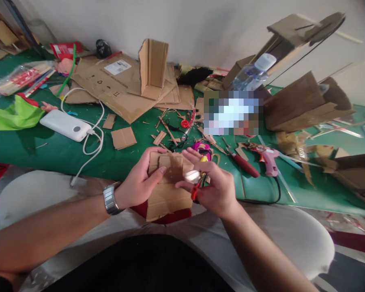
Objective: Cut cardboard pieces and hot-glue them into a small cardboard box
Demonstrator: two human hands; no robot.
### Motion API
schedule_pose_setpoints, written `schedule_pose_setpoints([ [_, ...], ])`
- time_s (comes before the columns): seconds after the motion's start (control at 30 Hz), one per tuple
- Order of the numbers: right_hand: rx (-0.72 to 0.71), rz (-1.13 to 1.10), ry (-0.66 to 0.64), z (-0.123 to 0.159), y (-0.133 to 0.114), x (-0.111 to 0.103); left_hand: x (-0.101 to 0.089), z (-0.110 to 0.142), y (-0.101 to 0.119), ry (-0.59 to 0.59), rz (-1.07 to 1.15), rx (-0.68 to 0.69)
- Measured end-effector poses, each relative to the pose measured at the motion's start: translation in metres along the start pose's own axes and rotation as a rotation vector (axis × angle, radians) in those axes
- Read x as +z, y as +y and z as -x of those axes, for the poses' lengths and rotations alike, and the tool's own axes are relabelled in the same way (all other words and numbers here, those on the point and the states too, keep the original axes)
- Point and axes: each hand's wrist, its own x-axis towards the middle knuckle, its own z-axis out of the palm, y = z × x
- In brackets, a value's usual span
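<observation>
My left hand (140, 182), with a metal watch on the wrist, is closed on a folded piece of brown cardboard (167, 190), thumb pressed on its front face. My right hand (214, 184) touches the cardboard's right side with its forefinger stretched over the top. Its lower fingers are curled round a small red-handled tool (195, 190) that I cannot name, and a shiny bit shows by the thumb. Both hands hover over my lap at the near edge of the green table (48, 150).
On the table lie a white power bank (66, 125) with a cable, flat cardboard sheets (118, 87), an upright cardboard piece (153, 65), a pink glue gun (269, 158), a red-handled tool (243, 164), a water bottle (252, 73) and cardboard boxes (301, 103) at the right.
</observation>
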Motion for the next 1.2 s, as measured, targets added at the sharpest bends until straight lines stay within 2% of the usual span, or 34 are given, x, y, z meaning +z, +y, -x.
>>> schedule_pose_setpoints([
  [0.07,-0.020,0.024,-0.125,0.002,-0.002,0.003,0.004,0.003,-0.001,-0.028,0.048,-0.042],
  [0.13,0.000,0.060,-0.177,0.005,-0.002,0.007,0.007,0.006,-0.003,-0.049,0.112,-0.077],
  [0.27,0.045,0.028,-0.118,0.008,0.002,0.010,0.008,0.009,-0.009,-0.119,0.325,-0.129],
  [0.4,0.168,-0.146,-0.043,0.006,0.005,0.009,0.003,0.003,-0.011,-0.175,0.513,-0.171],
  [0.5,0.217,-0.262,-0.043,0.004,0.005,0.009,0.000,-0.003,-0.007,-0.212,0.517,-0.153],
  [0.7,0.171,-0.353,-0.033,0.006,0.006,0.011,0.000,-0.003,-0.001,-0.175,0.522,-0.139],
  [1.0,0.202,-0.363,0.008,0.008,0.004,0.013,-0.001,-0.001,0.005,-0.133,0.477,-0.131],
  [1.2,0.157,-0.410,0.005,0.008,0.003,0.015,-0.001,-0.003,0.011,-0.089,0.452,-0.109],
])
